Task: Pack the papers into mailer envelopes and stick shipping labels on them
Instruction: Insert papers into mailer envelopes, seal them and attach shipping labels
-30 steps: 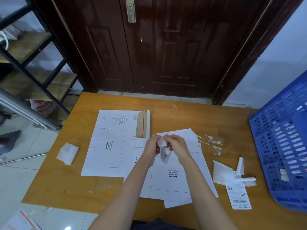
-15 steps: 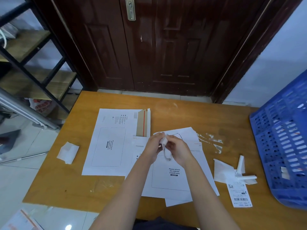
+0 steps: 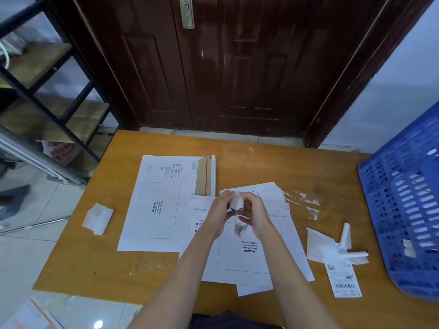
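Both hands, left hand (image 3: 219, 210) and right hand (image 3: 253, 213), still pinch the label (image 3: 236, 203), seemingly crumpled tighter.

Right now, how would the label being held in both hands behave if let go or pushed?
Probably floppy: the label curls and droops below the left hand and right hand instead of holding flat. Likely very light, since fingertips alone carry it. It may cling to the mailer below if its sticky side is bared; that cannot be seen.

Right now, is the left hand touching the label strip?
Touching: the head view shows the left hand and right hand both pinching the label strip.
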Available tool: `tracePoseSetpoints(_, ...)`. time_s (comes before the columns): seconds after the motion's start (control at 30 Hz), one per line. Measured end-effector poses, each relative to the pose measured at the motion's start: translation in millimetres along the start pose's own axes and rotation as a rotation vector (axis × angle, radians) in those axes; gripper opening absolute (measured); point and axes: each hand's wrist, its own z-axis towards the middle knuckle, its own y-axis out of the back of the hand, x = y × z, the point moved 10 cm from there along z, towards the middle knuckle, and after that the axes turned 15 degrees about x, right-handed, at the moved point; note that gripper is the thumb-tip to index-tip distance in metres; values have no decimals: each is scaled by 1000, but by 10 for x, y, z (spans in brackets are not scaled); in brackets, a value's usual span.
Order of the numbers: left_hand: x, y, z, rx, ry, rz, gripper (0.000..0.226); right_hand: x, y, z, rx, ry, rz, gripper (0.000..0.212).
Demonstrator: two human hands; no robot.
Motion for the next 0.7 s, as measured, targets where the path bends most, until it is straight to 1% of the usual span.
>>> tracePoseSetpoints(0.07, -18, 27, 2, -4, 2, 23, 20, 1, 11, -30, 2, -25, 39, 33)
tracePoseSetpoints(0.1, -12, 44, 4, -3, 7, 49, 19, 26, 20, -42, -6, -25, 21, 35)
tracePoseSetpoints(0.13, -7, 48, 3, 6, 12, 80, 19, 55, 43, -37, -25, -10, -40, 33)
tracePoseSetpoints(0.2, 18, 36, 9, 31, 11, 97, 19, 130, 73, -43, -77, 54, -145, 23)
tracePoseSetpoints(0.3, 54, 41, -16, 14, 15, 44, 25, 158, 87, -40, -101, 114, -152, 9)
tracePoseSetpoints(0.4, 81, 136, -44, -48, 44, 19, 27, 199, 50, -56, -84, 140, -224, 10)
tracePoseSetpoints(0.53, 133, 115, -12, -7, 90, 89, 28, 196, 13, -75, -79, 190, -211, 10)
tracePoseSetpoints(0.63, 121, 128, 2, 0, 75, 92, 21, 203, 30, -77, -65, 225, -209, 7)
tracePoseSetpoints(0.7, 93, 141, -4, -10, 67, 121, 23, 221, 65, -45, -80, 218, -336, 5)
